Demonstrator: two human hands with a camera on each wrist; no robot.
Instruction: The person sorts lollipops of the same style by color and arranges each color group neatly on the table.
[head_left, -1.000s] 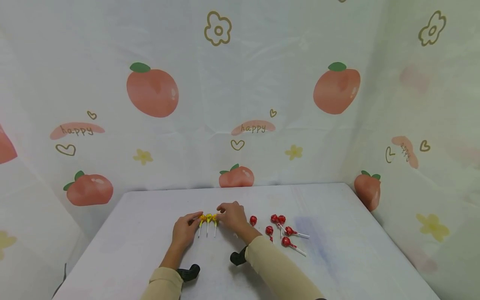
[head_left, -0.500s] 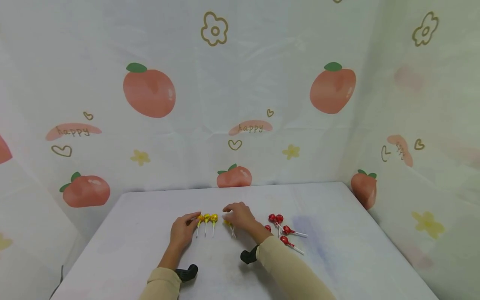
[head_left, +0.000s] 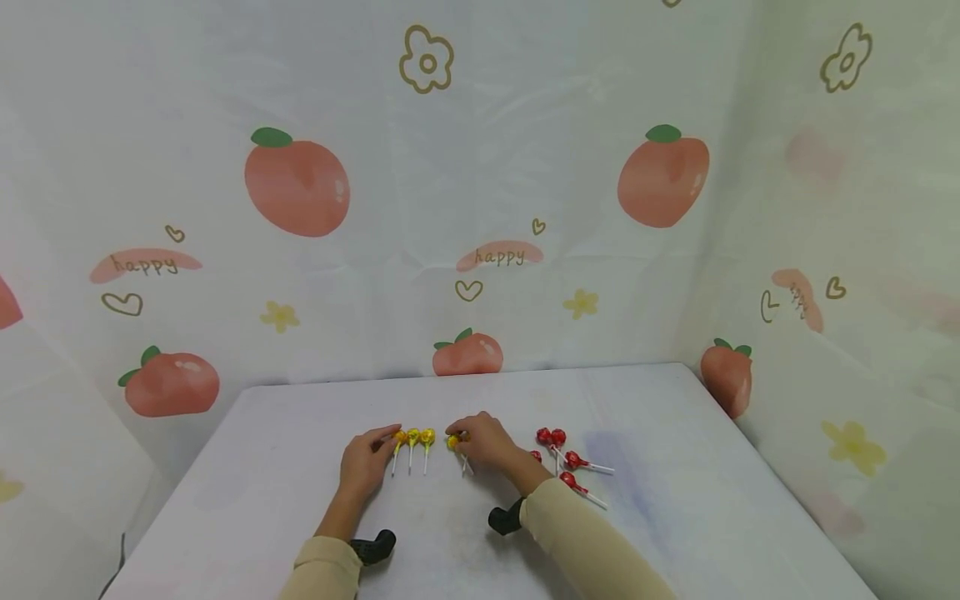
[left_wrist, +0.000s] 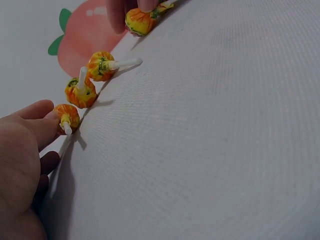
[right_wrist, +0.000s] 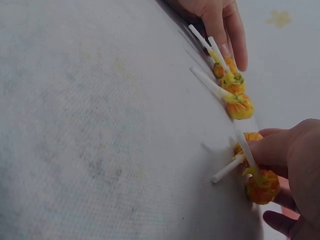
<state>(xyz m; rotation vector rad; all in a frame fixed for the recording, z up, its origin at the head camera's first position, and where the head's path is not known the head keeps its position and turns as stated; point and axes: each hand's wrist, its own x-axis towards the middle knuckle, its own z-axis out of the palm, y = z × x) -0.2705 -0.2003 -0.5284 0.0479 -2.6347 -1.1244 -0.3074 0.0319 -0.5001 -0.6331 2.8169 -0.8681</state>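
Note:
Three yellow-orange wrapped lollipops (head_left: 413, 436) lie side by side, white sticks toward the person. My left hand (head_left: 363, 462) pinches the head of the leftmost lollipop (left_wrist: 68, 116) between thumb and index finger. A short gap to the right, my right hand (head_left: 483, 442) is at two more yellow lollipops whose sticks cross. Its thumb and index finger pinch the head of one lollipop (right_wrist: 248, 143). The other lollipop (right_wrist: 262, 187) lies by the curled lower fingers, its stick passing in front of the thumb. In the head view the right hand hides part of this pair.
Several red lollipops (head_left: 573, 460) lie scattered to the right on the white table (head_left: 420, 533), one partly behind the right forearm. A patterned curtain (head_left: 360, 317) stands behind the table. Black wrist straps (head_left: 375, 547) sit at both cuffs.
My right hand has left the third lollipop in the row and moved right to the two crossed yellow ones, its fingers closing on one head. My left hand keeps its place.

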